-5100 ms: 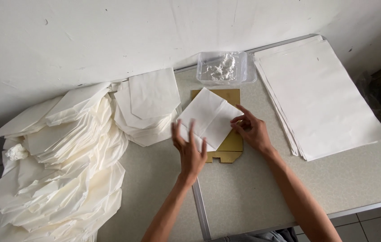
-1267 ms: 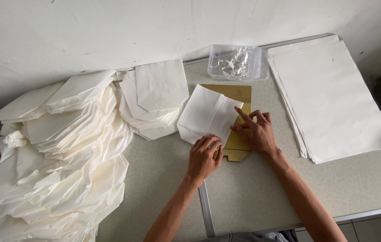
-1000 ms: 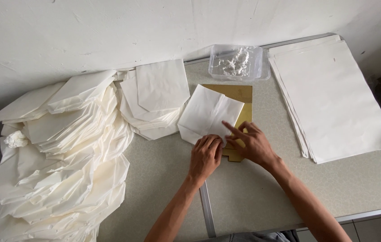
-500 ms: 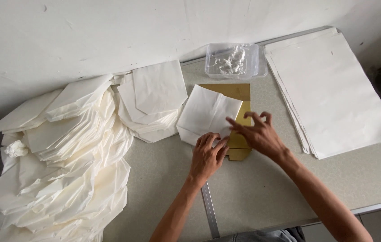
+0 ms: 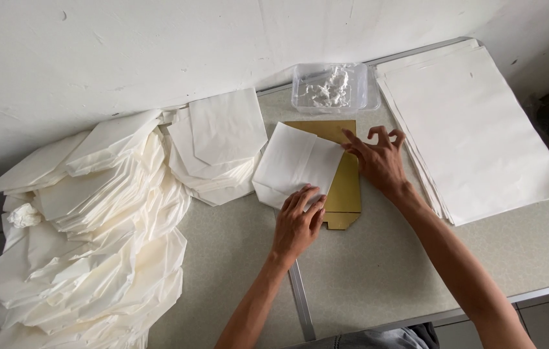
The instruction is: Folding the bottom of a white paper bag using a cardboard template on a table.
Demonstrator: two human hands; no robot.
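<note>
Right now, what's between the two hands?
In the head view, between the left hand and right hand lies the folded white paper's right edge over the brown cardboard template.

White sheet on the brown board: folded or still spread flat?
Folded. The white sheet shows creased, overlapping flaps on the brown board; the left hand presses its near edge.

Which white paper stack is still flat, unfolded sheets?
The large stack of flat white paper sheets at the table's right edge, right of the right hand; the other piles are folded.
</note>
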